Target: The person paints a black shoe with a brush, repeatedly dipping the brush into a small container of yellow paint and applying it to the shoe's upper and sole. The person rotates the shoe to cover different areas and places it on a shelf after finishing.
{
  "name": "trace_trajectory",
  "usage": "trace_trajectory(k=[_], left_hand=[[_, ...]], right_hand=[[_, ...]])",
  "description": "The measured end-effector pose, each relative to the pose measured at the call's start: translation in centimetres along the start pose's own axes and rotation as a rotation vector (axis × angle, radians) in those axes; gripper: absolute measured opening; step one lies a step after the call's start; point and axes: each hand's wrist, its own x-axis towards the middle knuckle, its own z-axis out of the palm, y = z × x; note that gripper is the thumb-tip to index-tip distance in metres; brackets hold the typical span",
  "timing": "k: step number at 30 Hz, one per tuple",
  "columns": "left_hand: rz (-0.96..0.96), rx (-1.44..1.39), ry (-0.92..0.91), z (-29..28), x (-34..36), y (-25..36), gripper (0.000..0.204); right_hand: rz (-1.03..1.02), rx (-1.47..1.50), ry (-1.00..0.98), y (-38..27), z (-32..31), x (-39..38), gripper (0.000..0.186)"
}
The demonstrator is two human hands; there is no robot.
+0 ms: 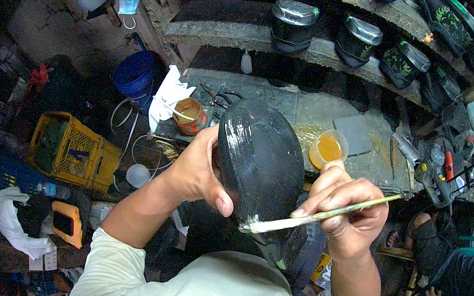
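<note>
My left hand [198,170] is closed around the side of a black shoe [266,159], holding it above the bench in front of my chest. A wet, glossy strip shows along the shoe's left edge. Between the thumb and fingers of my right hand [349,215] is a thin brush [300,221] with a pale handle. Its whitish tip touches or nearly touches the near end of the shoe. Just beyond my right fingers stands a clear plastic cup [346,144] of amber liquid. A red tin [198,122] stands beyond my left hand.
Several black shoes [292,34] line the shelves [237,38] behind the worktop [313,114]. A grey slab [353,134] and tools lie at right. To the left are a blue bucket [134,76], yellow crate [74,154] and looping white cable. Another person [458,295] sits at lower right.
</note>
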Motion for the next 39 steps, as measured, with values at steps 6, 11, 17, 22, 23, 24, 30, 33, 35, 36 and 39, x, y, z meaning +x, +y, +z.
trace_trajectory(k=[6, 11, 17, 22, 23, 24, 30, 33, 35, 36, 39], left_hand=[[0.035, 0.059, 0.064, -0.7, -0.7, -0.4, 0.126], [0.069, 0.049, 0.06, -1.7, -0.6, -0.8, 0.129], [0.018, 0.023, -0.086, -0.8, -0.5, -1.9, 0.118], [-0.008, -0.026, -0.045, -1.8, -1.4, -1.2, 0.118], [-0.009, -0.027, -0.043, -2.0, -1.4, -1.1, 0.117], [0.011, 0.006, -0.059, -2.2, -1.4, -1.2, 0.117], [0.056, -0.03, -0.081, -2.6, -2.0, -3.4, 0.123], [0.111, -0.002, 0.043, -3.9, -3.5, -3.5, 0.128], [0.145, 0.041, 0.079, -4.4, -4.0, -3.7, 0.133], [0.26, 0.26, 0.071, -4.5, -4.0, -3.9, 0.135], [0.493, 0.586, 0.044, -4.0, -3.5, -4.8, 0.143]], right_hand=[[-0.173, -0.326, 0.099, 2.0, -0.6, 1.3, 0.017], [-0.143, -0.316, -0.126, 1.2, -0.6, 0.8, 0.024], [-0.194, -0.52, 0.076, 2.5, -0.5, 3.3, 0.026], [-0.295, -0.466, -0.227, 1.4, -0.1, 2.3, 0.025], [-0.226, -0.487, -0.294, 1.4, -0.2, 2.3, 0.025], [-0.176, -0.487, -0.338, 1.2, -0.3, 2.3, 0.026], [-0.476, -0.735, -0.143, 3.3, -0.9, 2.8, 0.023], [-0.391, -0.84, -0.185, 2.1, -0.8, 0.1, 0.021], [-0.263, -0.762, -0.129, 1.6, -0.5, -1.5, 0.022], [-0.228, -0.734, -0.018, 1.4, -0.2, -1.9, 0.021], [-0.14, -0.745, 0.244, 1.4, 1.4, -2.1, 0.021]])
